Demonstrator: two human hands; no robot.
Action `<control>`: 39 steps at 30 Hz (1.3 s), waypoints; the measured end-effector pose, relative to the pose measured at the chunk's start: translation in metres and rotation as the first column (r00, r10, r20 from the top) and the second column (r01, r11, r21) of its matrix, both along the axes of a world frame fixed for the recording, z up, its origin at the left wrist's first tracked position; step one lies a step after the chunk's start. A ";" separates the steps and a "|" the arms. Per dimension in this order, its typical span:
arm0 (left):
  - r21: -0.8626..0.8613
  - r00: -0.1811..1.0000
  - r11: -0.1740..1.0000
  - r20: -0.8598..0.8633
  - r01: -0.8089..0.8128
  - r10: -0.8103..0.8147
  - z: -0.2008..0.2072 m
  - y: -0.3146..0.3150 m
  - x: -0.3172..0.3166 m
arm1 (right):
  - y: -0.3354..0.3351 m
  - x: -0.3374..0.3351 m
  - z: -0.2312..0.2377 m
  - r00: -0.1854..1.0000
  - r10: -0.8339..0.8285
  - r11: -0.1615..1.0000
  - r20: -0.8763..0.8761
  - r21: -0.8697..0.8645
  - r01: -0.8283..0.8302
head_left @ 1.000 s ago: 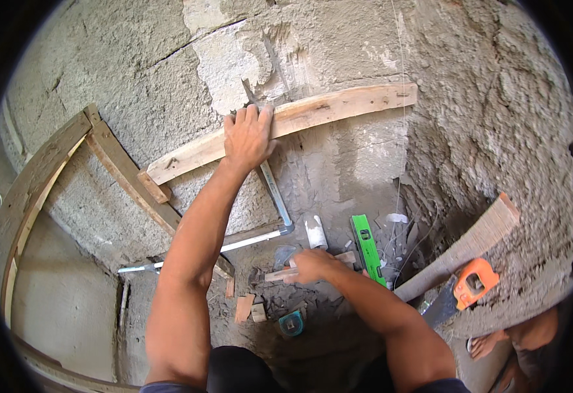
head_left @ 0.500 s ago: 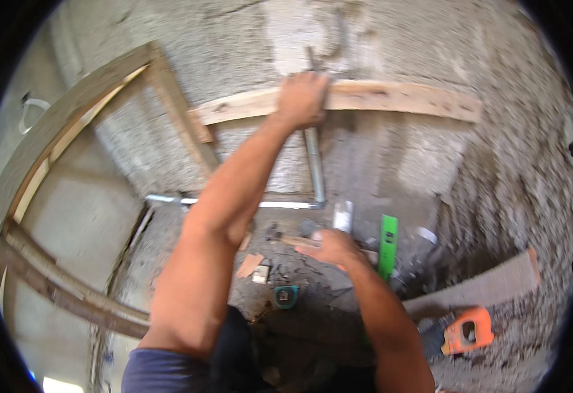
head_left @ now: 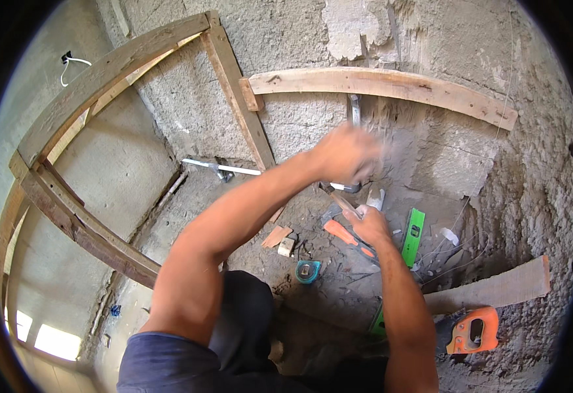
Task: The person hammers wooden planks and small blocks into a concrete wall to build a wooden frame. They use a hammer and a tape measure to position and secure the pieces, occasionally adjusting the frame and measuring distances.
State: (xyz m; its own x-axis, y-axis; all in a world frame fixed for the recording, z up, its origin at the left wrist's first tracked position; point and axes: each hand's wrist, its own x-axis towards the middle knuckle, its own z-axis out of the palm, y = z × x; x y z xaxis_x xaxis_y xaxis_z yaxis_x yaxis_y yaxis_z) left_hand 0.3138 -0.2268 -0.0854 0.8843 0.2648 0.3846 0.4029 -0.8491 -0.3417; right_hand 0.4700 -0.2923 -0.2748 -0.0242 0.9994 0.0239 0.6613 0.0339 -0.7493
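My left hand [head_left: 352, 156] is raised in front of the wall, below a long wooden board [head_left: 391, 84]. Its fingers are smeared by motion, so I cannot make out whether anything is in them. Lower and to the right, my right hand [head_left: 369, 226] is closed around the wooden handle of a hammer [head_left: 341, 202]. The handle points up and left toward my left hand, and the hammer's head is hidden there. Just beneath my right hand lies a tool with an orange and dark handle [head_left: 346, 237]. The board runs across the rough wall, its left end at a small wood block [head_left: 251, 95].
A wooden frame [head_left: 230, 78] stands at the left. A pipe [head_left: 224, 166] runs along the wall's foot. On the floor are a teal tape measure [head_left: 308, 271], a green level [head_left: 413, 237], wood scraps [head_left: 276, 236], and an orange-handled saw [head_left: 475, 331] by a plank [head_left: 496, 288].
My left hand has come off the board and moved down and right. My right hand has risen slightly with the hammer, whose handle is now tilted upward. The view has shifted a little.
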 end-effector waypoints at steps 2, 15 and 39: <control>-0.262 0.990 0.965 -0.140 -0.018 -0.020 -0.038 -0.030 -0.064 | 0.008 -0.010 -0.009 1.000 0.003 1.000 -0.007 -0.007 -0.003; -0.819 0.559 -0.174 -0.513 -0.547 0.652 -0.217 -0.302 -0.298 | 0.030 -0.120 -0.063 0.978 0.174 0.946 0.116 -0.294 -0.134; -0.894 -0.187 -0.420 -0.444 0.155 0.876 -0.263 -0.553 -0.394 | 0.055 -0.211 -0.096 0.822 0.381 0.916 0.424 -0.297 -0.271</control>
State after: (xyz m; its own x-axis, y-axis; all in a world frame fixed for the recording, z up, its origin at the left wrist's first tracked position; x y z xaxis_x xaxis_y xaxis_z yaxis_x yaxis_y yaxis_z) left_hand -0.0798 -0.7794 -0.3480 -0.4977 0.5730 -0.6510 0.1247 0.7901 0.6002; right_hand 0.2587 -0.2371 -0.3711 -0.3027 0.9090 -0.2866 0.9098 0.1860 -0.3711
